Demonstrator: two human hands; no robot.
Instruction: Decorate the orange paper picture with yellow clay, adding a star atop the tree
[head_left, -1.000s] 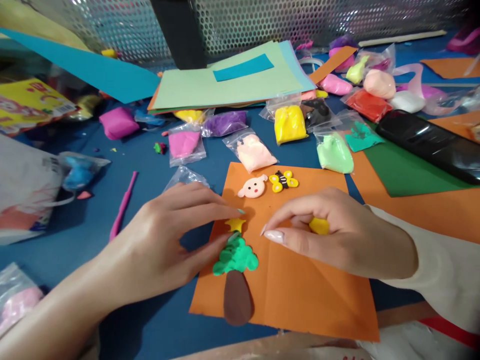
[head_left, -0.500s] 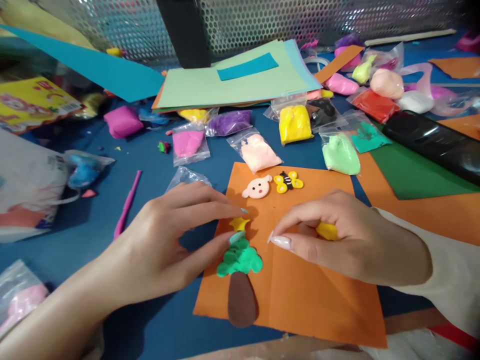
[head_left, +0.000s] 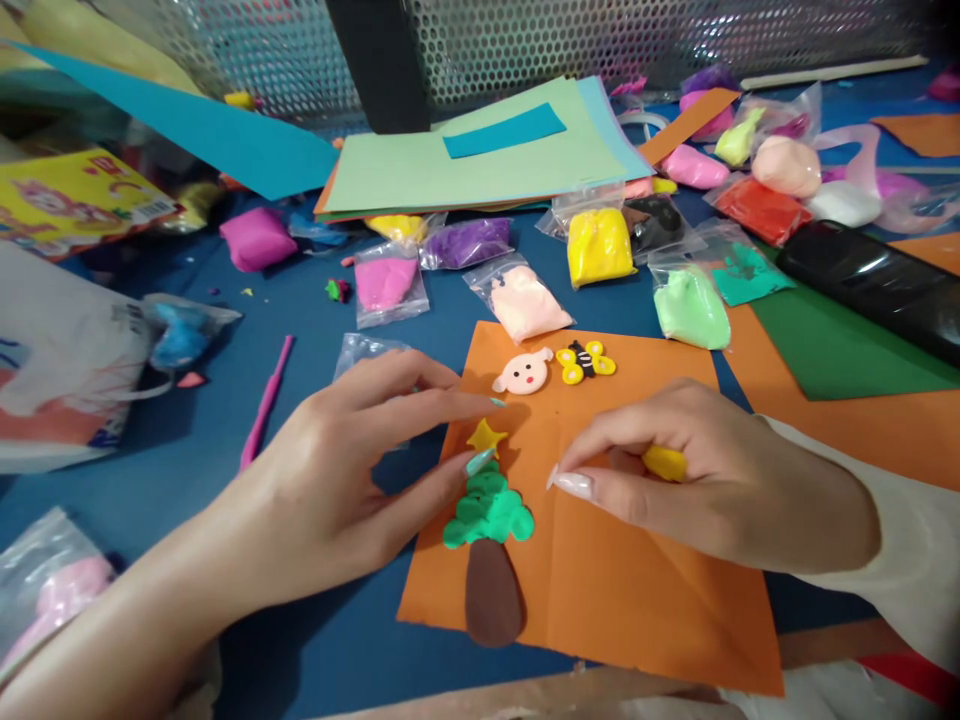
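Note:
An orange sheet lies on the blue table, bearing a clay tree with green foliage and a brown trunk. A yellow star tops the foliage. Higher up are a pale pink face and a yellow butterfly. My left hand is beside the star, thumb and fingers apart, with nothing held. Over the sheet's right half, my right hand has its thumb and index fingertips together, while its curled fingers hold a lump of yellow clay.
Bagged clay lies beyond the sheet, including yellow, light green and pale pink packs. A magenta tool rests left of my left hand. Behind are stacked papers; a black case sits at right.
The view has shifted slightly, so the scene sits a little further right. My left index finger and thumb have drawn slightly away from the star, which shows more fully.

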